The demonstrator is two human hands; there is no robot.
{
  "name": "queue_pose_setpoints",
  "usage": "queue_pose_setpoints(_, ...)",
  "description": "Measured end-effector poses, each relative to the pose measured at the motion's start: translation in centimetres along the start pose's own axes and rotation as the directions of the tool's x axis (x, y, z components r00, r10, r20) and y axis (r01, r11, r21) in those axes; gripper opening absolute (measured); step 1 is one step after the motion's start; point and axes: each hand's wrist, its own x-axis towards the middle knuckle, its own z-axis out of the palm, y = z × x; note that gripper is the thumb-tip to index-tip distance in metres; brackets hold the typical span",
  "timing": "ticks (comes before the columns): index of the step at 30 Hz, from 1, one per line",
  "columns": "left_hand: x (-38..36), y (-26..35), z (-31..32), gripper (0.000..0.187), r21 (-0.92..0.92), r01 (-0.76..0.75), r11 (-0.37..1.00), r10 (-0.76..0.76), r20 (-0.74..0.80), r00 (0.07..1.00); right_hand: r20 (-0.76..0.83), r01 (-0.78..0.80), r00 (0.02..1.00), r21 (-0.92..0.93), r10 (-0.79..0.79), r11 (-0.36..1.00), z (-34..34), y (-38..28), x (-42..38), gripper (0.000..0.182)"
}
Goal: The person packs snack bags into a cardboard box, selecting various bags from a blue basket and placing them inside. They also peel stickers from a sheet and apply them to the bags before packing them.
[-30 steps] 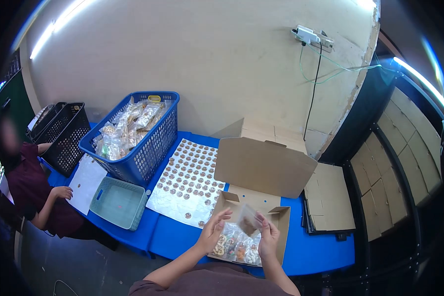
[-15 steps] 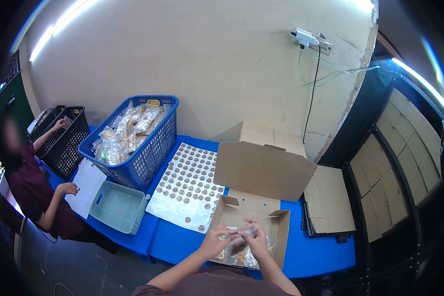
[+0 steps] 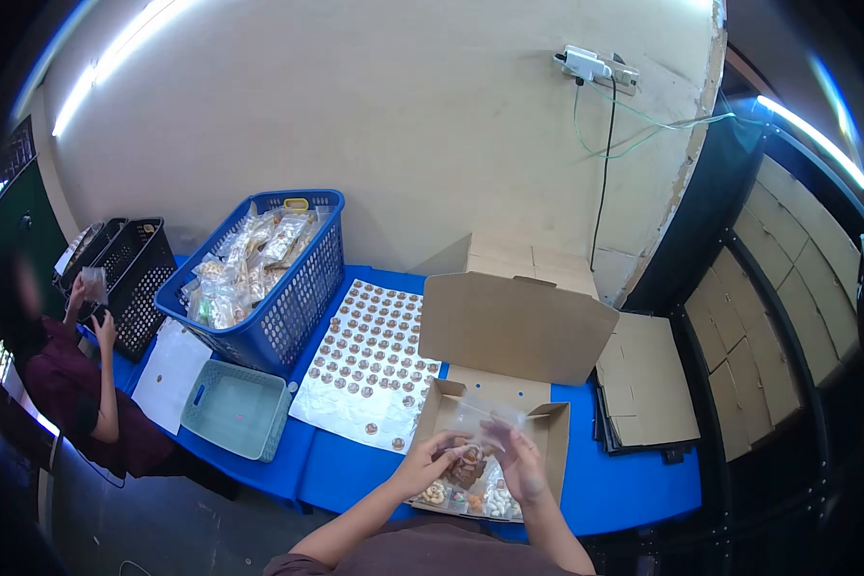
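Observation:
Over the open cardboard box (image 3: 555, 451), my left hand (image 3: 434, 463) is closed on the lower left side of a clear plastic bag (image 3: 470, 465) with brown pieces in it. Beside the bag's upper right part is my right hand (image 3: 523, 465), its fingers raised and apart, close to the clear plastic. Under my hands, small bags with white, orange and pale contents (image 3: 497, 494) lie in the box.
A sheet of round stickers (image 3: 365, 350) lies left of the box. Farther left are a blue basket (image 3: 307, 278) full of packets, a green tray (image 3: 230, 437), black crates (image 3: 139, 288) and a co-worker (image 3: 82, 403). Flattened cardboard (image 3: 648, 384) is stacked right.
The bag now stands more upright with its brown contents showing, and my right hand has opened and moved right. The co-worker has brought both hands together, holding a small clear bag.

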Motion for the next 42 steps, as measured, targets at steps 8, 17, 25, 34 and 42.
queue_pose_setpoints(8,0.2,-2.2,0.0,0.030,0.107,-0.105,0.989,0.114,-0.073,0.991,-0.126,-0.041,0.992,-0.321,0.000,0.946,-1.8,3.6,-1.3,0.036)
queue_pose_setpoints(17,1.7,-1.8,0.8,0.058,-0.052,-0.197,0.979,0.177,-0.258,0.950,-0.130,0.027,0.985,-0.537,-0.114,0.843,-4.4,3.2,-1.3,0.030)
queue_pose_setpoints(25,1.1,-4.5,2.7,0.057,0.246,-0.041,0.968,0.064,-0.082,0.995,0.053,0.181,0.976,-0.735,-0.211,0.653,-3.5,3.5,-1.9,0.042)
queue_pose_setpoints(34,1.4,-4.7,0.8,0.033,-0.126,0.019,0.992,-0.037,-0.140,0.989,0.056,0.192,0.963,-0.825,-0.263,0.531,-2.4,3.3,-0.6,0.030)
queue_pose_setpoints(42,1.2,-8.6,-1.6,0.049,-0.021,0.103,0.995,-0.104,-0.072,0.992,-0.081,-0.081,0.996,-0.507,0.046,0.858,-5.9,5.3,0.2,0.028)
